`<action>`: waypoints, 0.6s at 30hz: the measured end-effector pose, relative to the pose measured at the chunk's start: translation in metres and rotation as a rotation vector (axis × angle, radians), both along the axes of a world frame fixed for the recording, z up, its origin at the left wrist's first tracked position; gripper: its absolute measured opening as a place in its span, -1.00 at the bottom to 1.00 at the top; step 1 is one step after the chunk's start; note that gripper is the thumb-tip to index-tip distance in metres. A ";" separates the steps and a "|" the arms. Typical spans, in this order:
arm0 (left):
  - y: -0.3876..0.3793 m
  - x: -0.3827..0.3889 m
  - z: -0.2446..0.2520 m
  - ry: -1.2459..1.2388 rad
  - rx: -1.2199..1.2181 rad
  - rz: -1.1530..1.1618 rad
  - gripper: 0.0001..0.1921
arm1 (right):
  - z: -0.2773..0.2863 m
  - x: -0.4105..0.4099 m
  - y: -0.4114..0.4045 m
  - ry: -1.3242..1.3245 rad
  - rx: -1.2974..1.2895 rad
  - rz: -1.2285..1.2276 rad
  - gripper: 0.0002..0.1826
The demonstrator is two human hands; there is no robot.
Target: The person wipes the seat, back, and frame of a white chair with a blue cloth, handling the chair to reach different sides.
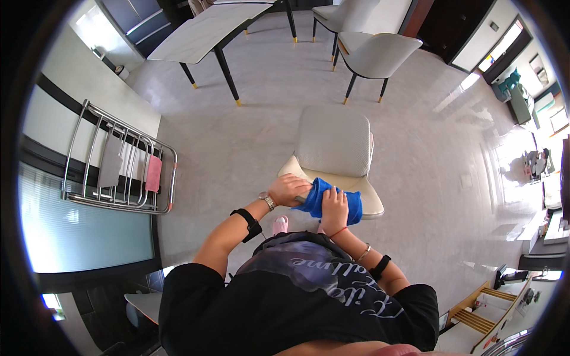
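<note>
My right hand (335,208) is closed over a blue cloth (354,208), which looks rolled or wrapped around something. At the cloth's left end my left hand (289,189) grips a pale, stick-like part (304,196) that shows beside the blue; what it belongs to is hidden. Both hands are held in front of my body, over the front of a chair. Its cream seat (327,179) is partly covered by my hands and the cloth. Behind the seat rises the grey, textured backrest (333,140).
A marble-look table (209,33) stands at the far left, with two more grey chairs (378,53) to its right. On the left wall is a metal towel rack (133,178) bearing a grey cloth (110,162) and a pink cloth (153,173). A wooden shelf (476,311) is at lower right.
</note>
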State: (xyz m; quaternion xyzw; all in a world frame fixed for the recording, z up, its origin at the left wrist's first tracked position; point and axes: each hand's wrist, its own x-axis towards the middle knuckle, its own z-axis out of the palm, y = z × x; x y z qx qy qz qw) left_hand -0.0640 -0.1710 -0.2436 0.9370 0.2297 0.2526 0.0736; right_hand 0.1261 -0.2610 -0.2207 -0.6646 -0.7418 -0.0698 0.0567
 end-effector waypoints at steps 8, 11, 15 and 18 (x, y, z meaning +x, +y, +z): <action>0.005 -0.003 -0.008 -0.045 -0.049 0.001 -0.62 | 0.017 -0.028 0.016 0.017 -0.134 0.093 -0.53; -0.001 0.002 -0.002 -0.055 -0.050 0.049 -0.63 | 0.026 -0.001 0.012 0.202 -0.128 0.244 -0.45; -0.005 0.005 0.005 -0.083 -0.055 0.067 -0.64 | 0.021 0.016 0.010 0.254 0.015 0.357 -0.44; 0.000 0.002 0.002 -0.060 -0.085 0.071 -0.60 | 0.031 0.029 0.004 0.233 0.037 0.402 -0.49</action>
